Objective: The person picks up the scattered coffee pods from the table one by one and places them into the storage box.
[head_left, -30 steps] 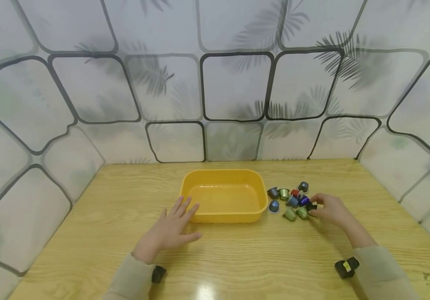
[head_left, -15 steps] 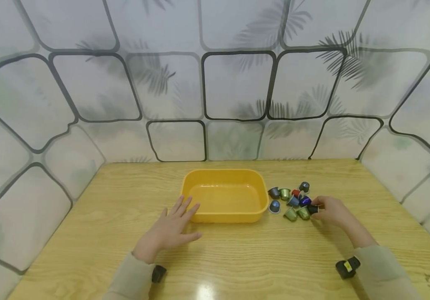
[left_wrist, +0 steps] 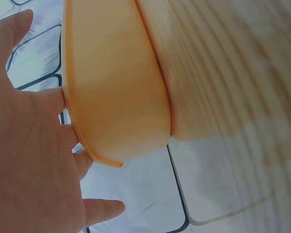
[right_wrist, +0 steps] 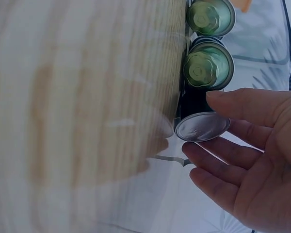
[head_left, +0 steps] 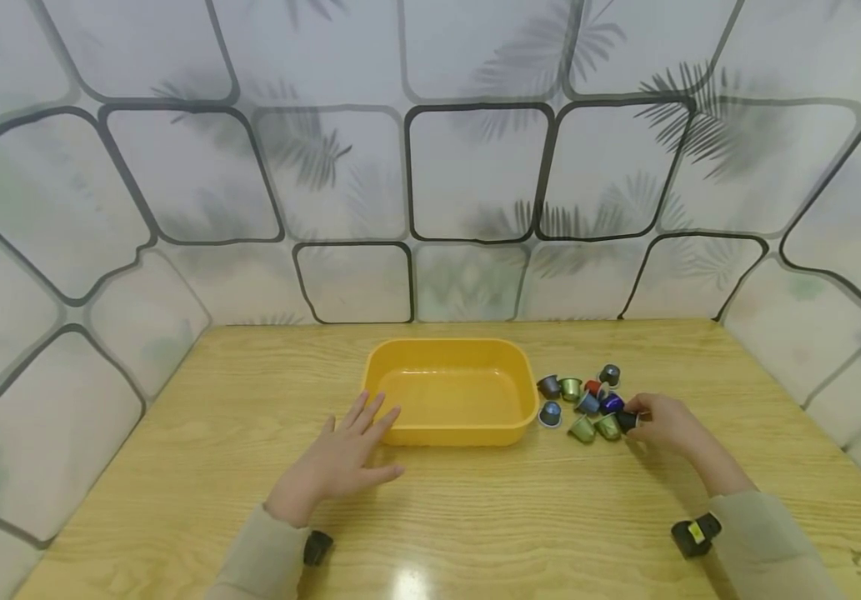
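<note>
My left hand [head_left: 340, 458] is spread with straight fingers, which reach over the near left rim of a yellow plastic tray [head_left: 445, 435]. In the left wrist view the fingers [left_wrist: 43, 99] pass behind the rim of the tray. On the right, my right hand [head_left: 666, 421] pinches a black coffee capsule [head_left: 628, 420] at the edge of a small cluster. The right wrist view shows the thumb against its dark side, with the silver lid [right_wrist: 202, 127] facing the camera. Two green capsules [right_wrist: 200, 68] stand beside it. Fingers partly hide the black capsule.
Several more capsules lie between tray and right hand: a purple one [head_left: 612, 403], a red one [head_left: 593, 387], blue ones [head_left: 550, 412] and a dark one [head_left: 610, 374]. The wooden table [head_left: 475, 525] ends at a patterned wall cloth [head_left: 468, 175].
The black capsule shows more of itself between the right fingertips than a second ago, after a slight shift of that hand. My left hand has stayed at the tray.
</note>
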Demonstrator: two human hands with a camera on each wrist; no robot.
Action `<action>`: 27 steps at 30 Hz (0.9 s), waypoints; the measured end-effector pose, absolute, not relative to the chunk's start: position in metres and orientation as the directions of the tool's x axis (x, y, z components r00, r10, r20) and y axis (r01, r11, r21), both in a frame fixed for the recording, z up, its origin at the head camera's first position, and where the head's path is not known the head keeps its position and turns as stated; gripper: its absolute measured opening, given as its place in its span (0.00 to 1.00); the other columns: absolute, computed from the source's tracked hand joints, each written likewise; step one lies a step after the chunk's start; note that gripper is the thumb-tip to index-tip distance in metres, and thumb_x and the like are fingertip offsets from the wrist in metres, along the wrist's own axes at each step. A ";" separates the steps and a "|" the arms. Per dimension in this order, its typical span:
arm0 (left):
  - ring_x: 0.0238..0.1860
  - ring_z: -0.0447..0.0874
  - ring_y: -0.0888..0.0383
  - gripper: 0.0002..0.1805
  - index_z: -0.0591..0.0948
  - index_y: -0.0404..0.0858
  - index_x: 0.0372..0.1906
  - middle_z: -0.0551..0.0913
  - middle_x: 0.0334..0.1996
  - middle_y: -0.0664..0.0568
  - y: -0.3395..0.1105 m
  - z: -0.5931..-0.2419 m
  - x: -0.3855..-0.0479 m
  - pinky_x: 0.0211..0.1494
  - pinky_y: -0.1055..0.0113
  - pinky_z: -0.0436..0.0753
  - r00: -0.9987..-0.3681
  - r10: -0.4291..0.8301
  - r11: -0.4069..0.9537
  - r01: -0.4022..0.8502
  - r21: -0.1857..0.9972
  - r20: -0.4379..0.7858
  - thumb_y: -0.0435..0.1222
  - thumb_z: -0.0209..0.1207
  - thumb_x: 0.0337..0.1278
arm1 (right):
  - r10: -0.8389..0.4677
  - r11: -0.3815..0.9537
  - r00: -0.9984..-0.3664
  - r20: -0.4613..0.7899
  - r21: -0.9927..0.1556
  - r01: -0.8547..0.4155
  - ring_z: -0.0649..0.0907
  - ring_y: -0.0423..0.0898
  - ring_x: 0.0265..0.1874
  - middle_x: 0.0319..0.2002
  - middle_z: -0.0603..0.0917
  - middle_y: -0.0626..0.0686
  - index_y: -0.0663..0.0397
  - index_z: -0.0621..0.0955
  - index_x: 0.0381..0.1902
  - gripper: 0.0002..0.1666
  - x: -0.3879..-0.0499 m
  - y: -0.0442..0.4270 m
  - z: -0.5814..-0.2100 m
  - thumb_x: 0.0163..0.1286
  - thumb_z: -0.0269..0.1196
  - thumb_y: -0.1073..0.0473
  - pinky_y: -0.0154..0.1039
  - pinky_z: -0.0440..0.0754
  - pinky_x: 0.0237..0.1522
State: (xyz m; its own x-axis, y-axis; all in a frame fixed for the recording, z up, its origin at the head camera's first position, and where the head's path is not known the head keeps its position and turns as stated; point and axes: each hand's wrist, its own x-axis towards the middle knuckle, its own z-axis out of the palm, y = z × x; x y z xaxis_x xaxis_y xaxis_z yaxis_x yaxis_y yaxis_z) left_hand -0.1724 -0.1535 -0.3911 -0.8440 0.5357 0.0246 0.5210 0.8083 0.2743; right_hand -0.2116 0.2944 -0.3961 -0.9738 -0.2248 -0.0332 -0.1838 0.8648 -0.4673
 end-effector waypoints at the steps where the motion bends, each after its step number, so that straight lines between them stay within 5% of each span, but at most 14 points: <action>1: 0.67 0.32 0.46 0.40 0.52 0.42 0.68 0.43 0.68 0.44 -0.153 -0.391 -0.172 0.55 0.34 0.47 -0.845 0.535 0.808 0.520 0.276 0.026 0.57 0.48 0.55 | -0.224 0.865 -0.974 -0.035 -0.467 -0.183 0.76 0.63 0.38 0.37 0.77 0.67 0.73 0.75 0.39 0.20 -0.212 0.294 -0.396 0.48 0.65 0.66 0.54 0.73 0.39; 27: 0.67 0.30 0.48 0.38 0.52 0.44 0.68 0.42 0.68 0.46 -0.154 -0.391 -0.173 0.56 0.34 0.46 -0.847 0.531 0.806 0.513 0.295 0.023 0.59 0.43 0.57 | -0.221 0.860 -0.975 -0.010 -0.474 -0.190 0.75 0.58 0.34 0.33 0.77 0.63 0.74 0.75 0.39 0.16 -0.208 0.292 -0.392 0.53 0.61 0.68 0.52 0.72 0.36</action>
State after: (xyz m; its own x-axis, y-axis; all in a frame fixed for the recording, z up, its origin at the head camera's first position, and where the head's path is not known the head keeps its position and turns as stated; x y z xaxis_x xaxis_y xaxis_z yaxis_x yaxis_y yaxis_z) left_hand -0.1725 -0.1539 -0.3913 -0.8470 0.5311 0.0228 0.5133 0.8058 0.2953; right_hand -0.2080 0.2921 -0.3919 -0.9752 -0.2211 -0.0097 -0.1902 0.8597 -0.4741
